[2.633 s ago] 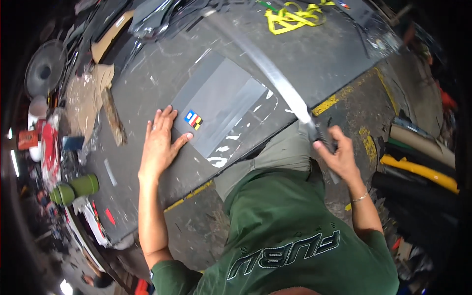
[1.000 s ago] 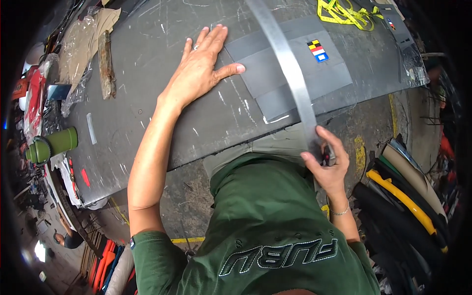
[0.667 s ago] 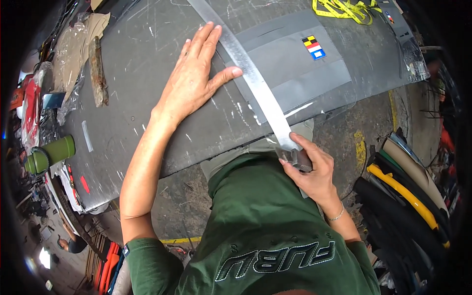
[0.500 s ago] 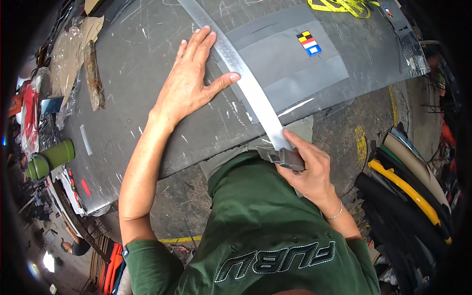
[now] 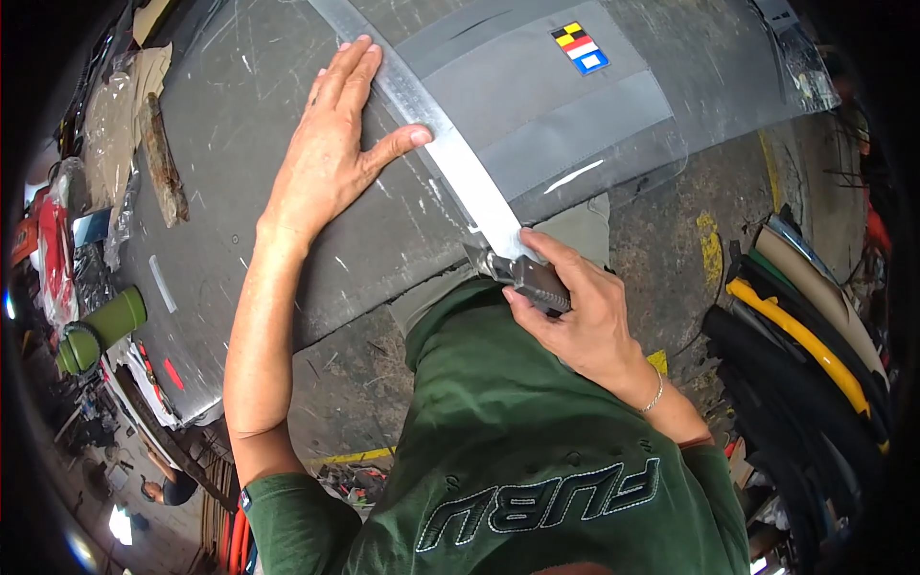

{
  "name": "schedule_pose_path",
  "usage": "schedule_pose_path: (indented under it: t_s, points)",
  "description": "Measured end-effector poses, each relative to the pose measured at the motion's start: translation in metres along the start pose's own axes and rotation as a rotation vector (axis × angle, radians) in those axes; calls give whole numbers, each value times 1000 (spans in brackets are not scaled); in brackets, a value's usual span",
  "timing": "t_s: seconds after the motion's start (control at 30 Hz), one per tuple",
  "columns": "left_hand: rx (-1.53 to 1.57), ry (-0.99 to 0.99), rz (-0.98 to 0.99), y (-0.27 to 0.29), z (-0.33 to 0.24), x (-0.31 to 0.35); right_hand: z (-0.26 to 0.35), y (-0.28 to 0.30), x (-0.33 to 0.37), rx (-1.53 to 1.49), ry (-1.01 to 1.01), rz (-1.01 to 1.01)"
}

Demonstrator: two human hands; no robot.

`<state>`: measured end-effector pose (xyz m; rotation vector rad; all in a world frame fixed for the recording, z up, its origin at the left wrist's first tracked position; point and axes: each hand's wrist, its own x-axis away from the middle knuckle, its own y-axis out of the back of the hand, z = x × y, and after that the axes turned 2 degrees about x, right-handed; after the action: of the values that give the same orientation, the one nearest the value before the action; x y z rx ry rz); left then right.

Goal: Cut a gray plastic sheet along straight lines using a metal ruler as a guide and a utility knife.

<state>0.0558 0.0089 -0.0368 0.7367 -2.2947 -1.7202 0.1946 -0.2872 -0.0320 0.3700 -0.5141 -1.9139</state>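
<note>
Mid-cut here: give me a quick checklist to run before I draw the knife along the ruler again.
1. Left hand flat beside the metal ruler, thumb against its edge: ok.
2. Right hand gripping the knife: ok.
3. Knife at the ruler's near end: ok.
4. Grey sheet lying flat on the table: ok.
5. Left thumb clear of the blade's path: cannot tell.
6. Blade tip on the sheet: cannot tell, hidden.

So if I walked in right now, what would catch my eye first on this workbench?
Probably the long metal ruler running slantwise across the grey worktable, pinned flat by the left hand with its fingers spread. At the ruler's near end the right hand grips a dark-handled knife against its edge, over a grey fabric sheet. A small bright patch of coloured squares stands out near the sheet's top.
</note>
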Motion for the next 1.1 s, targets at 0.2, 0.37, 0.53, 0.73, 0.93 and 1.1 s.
schedule_pose_path:
  t_s: [0.2, 0.37, 0.53, 0.73, 0.93, 1.1]
  points:
    - [12, -23, -33, -3, 1, 1, 5, -1, -3, 73, -28, 13]
    - [89, -16, -39, -4, -1, 1, 5, -6, -6, 70, -21, -19]
    - [71, -28, -81, -6, -1, 1, 5, -5, -6, 48, -55, -10]
    - [27, -26, -82, -7, 1, 0, 3, -5, -9, 23, -34, -26]
    - [57, -23, -80, -7, 0, 0, 0, -5, -8, 30, -17, -24]
    - [46, -16, -72, -7, -1, 0, 0, -5, -7, 30, -28, -12]
